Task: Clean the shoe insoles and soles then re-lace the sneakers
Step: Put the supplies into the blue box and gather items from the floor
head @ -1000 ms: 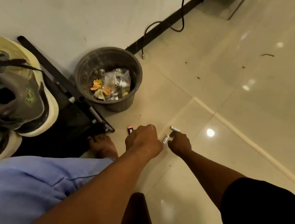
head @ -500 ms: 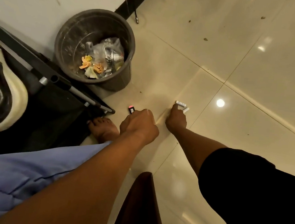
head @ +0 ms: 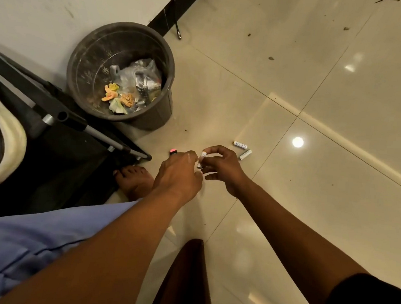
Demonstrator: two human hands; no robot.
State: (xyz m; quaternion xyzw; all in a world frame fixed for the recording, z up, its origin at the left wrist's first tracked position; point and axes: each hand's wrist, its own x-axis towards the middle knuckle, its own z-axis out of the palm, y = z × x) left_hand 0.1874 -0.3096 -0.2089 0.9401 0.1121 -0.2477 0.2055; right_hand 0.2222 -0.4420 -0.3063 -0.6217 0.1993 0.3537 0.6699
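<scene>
A grey and cream sneaker (head: 0, 141) lies at the left edge on a black folding rack. My right hand (head: 220, 168) is low over the floor and pinches a small white battery (head: 202, 157) between thumb and fingers. My left hand (head: 180, 172) is right beside it with its fingers curled, its fingertips meeting the battery's lower end. What is in its palm is hidden. Two more white batteries (head: 242, 150) lie on the tile just beyond my right hand. A small black and pink object (head: 173, 151) lies by my left knuckles.
A dark bin (head: 159, 114) with wrappers and peels stands against the wall. The black rack's metal bar (head: 94, 134) runs toward my bare foot (head: 134, 178). A brown wooden edge (head: 183, 279) sits between my arms. Glossy tile floor (head: 319, 113) spreads to the right.
My right hand has lifted a white battery off the floor and brought it to my left hand. Two batteries stay on the tile. The camera has dipped closer to the floor.
</scene>
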